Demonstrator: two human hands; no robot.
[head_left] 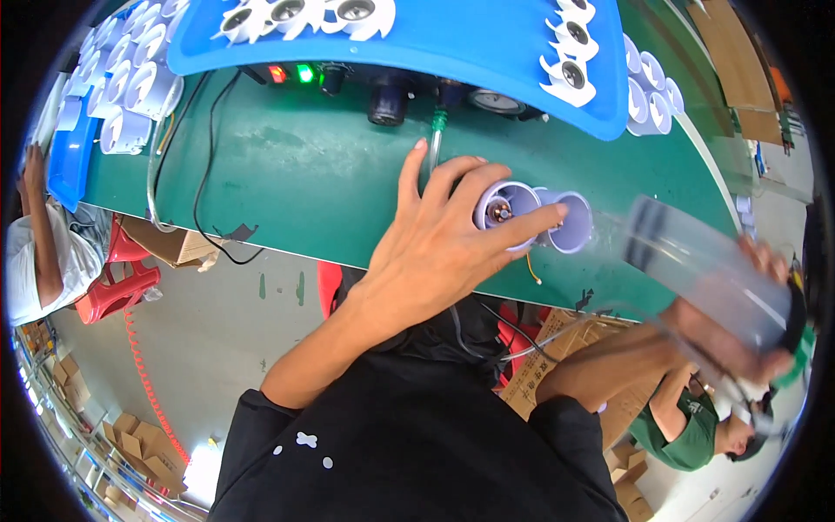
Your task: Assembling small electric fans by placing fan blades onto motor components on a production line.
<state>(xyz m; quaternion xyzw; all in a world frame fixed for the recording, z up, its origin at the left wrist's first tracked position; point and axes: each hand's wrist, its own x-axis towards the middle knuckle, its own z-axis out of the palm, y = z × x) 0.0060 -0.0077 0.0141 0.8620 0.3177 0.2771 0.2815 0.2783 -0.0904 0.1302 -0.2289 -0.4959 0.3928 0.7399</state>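
Two lavender plastic cups stand side by side on the green table. The left cup (520,193) has a motor with copper windings inside, and a short yellow wire shows below it. The right cup (576,228) touches its neighbour. My left hand (435,230) grips the left cup, its thumb reaching across to the join between the two. Off to the right, my right hand (726,335) is wrapped round a large clear syringe barrel (696,261), with a black cap and green fitting at its back end. Motion blurs this hand and the barrel.
A blue tray (470,52) with white fan impellers (357,13) sits above a control box with lit red and green buttons (304,73). Lavender cups (126,130) are stacked at far left and right. A hose and cables (209,165) cross the table (287,157). Co-workers sit on both sides.
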